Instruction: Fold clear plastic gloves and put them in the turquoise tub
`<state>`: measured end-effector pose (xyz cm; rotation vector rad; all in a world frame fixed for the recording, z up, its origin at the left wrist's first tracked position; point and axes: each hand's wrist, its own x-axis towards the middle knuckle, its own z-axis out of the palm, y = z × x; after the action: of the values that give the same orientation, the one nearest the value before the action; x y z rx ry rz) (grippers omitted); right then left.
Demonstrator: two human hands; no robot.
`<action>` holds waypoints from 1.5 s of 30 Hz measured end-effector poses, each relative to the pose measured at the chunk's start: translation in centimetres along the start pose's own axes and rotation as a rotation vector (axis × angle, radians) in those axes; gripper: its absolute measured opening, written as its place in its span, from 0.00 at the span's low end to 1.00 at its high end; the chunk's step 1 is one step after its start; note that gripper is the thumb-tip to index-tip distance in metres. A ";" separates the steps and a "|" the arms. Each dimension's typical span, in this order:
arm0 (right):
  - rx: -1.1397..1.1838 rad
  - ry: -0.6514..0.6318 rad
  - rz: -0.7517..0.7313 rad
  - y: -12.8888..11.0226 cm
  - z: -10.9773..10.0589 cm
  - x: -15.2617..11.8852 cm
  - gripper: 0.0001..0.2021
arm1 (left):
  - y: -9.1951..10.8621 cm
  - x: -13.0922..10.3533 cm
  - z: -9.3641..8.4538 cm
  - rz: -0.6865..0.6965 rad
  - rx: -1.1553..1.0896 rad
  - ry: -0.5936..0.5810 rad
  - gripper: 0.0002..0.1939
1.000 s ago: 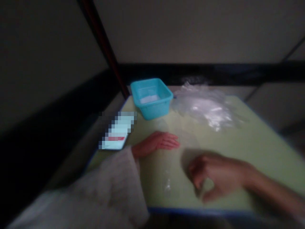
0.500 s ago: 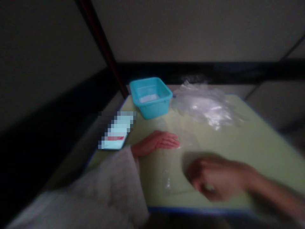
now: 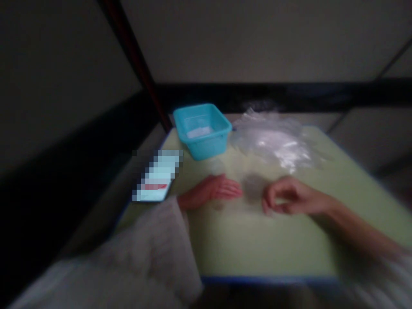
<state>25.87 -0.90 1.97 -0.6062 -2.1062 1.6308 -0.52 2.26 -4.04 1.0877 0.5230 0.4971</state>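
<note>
My left hand (image 3: 226, 188) lies flat on the table with its fingers stretched out to the right, resting on or beside a thin clear plastic bag (image 3: 249, 211). The bag is so transparent that its outline hardly shows. Just to the right, my right hand (image 3: 285, 196) hovers low over the table, thumb and fingers curled together in a pinch on what looks like the bag's edge. Blur hides the exact grip. A shadow falls between the two hands.
A turquoise plastic basket (image 3: 210, 146) with white papers (image 3: 199, 131) inside stands at the back left. Beside it is a heap of clear plastic bags (image 3: 280, 141). A pixelated screen-like device (image 3: 157, 180) lies at the left edge of the yellow-green table (image 3: 273, 253).
My right hand has moved away from me, from near the front edge to level with my left hand. The clear plastic that lay toward the front edge has gone from there. My left hand stays put.
</note>
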 end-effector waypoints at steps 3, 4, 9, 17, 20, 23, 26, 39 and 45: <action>0.149 0.138 -0.023 1.1 -0.7 0.3 0.07 | 0.4 -0.2 0.3 -0.024 0.037 0.007 0.31; 0.178 0.195 -0.021 1.5 -0.9 0.4 0.07 | 0.6 -0.2 0.3 -0.016 0.069 0.009 0.32; 0.198 0.402 0.039 2.1 -1.2 0.9 0.09 | 1.3 -0.6 1.1 -0.001 0.435 0.091 0.23; 0.085 0.327 0.015 1.6 -2.5 -1.3 0.13 | 1.2 -0.4 1.9 0.017 0.282 0.186 0.18; 0.001 0.276 0.078 2.2 -2.4 -2.2 0.15 | 1.0 -0.3 1.7 0.012 0.208 0.193 0.18; -0.153 0.215 0.141 2.5 -1.9 -2.2 0.13 | 0.9 -0.2 1.6 0.019 0.134 0.197 0.18; -0.281 0.228 0.148 2.4 -1.2 -1.8 0.10 | 0.9 0.0 1.6 0.019 0.052 0.197 0.19; -0.224 0.444 0.228 2.2 -0.4 -1.0 0.14 | 1.4 0.1 2.1 0.032 0.014 0.265 0.18; -0.215 0.518 0.278 2.4 -0.3 -0.4 0.15 | 1.3 0.2 1.7 0.056 0.133 0.292 0.17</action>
<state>26.58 -0.30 -0.34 -1.2862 -1.8699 1.2009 0.55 1.69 -2.22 1.1655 0.7918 0.6832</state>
